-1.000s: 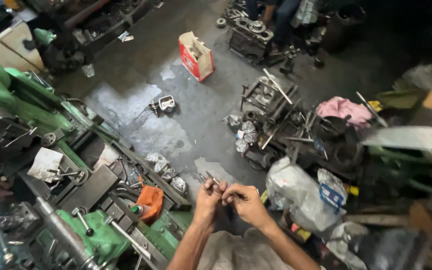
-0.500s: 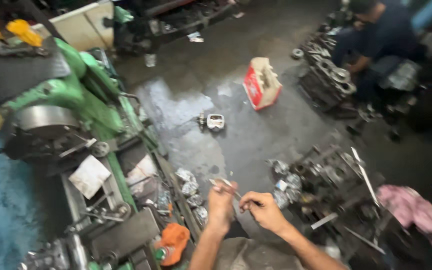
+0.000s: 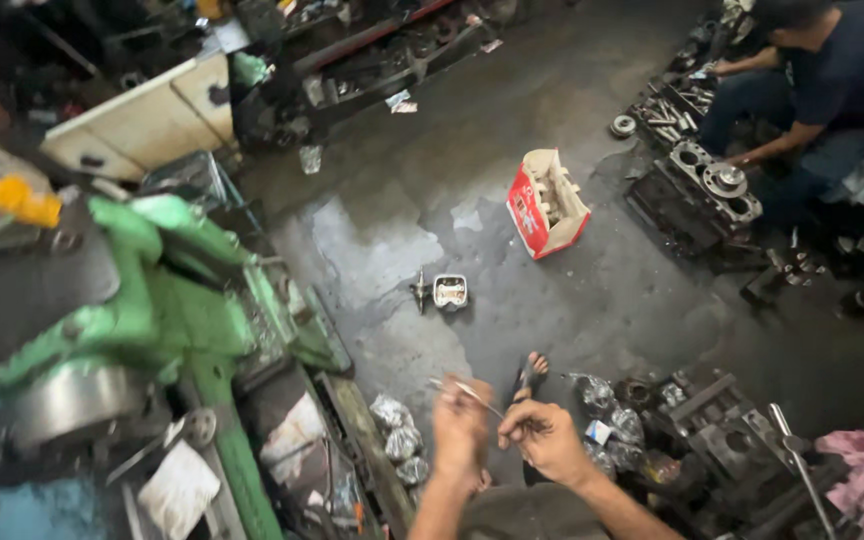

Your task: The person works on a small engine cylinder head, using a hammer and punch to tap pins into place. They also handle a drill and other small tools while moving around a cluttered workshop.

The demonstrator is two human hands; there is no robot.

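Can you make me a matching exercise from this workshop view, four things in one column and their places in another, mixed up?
Things:
1. thin metal rod
2. red and white carton
3. green machine
4. small open tin

Places:
A. along the left side of the view
B. on the wet floor, mid-frame, beside a small metal part
C. between the left hand and right hand
D. on the floor near the crouching person

Pairs: 1-C, 2-D, 3-A, 4-B

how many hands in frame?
4: wearer's left hand and right hand bottom centre on a thin metal rod; a co-worker's two top right, indistinct. Others may be hidden.
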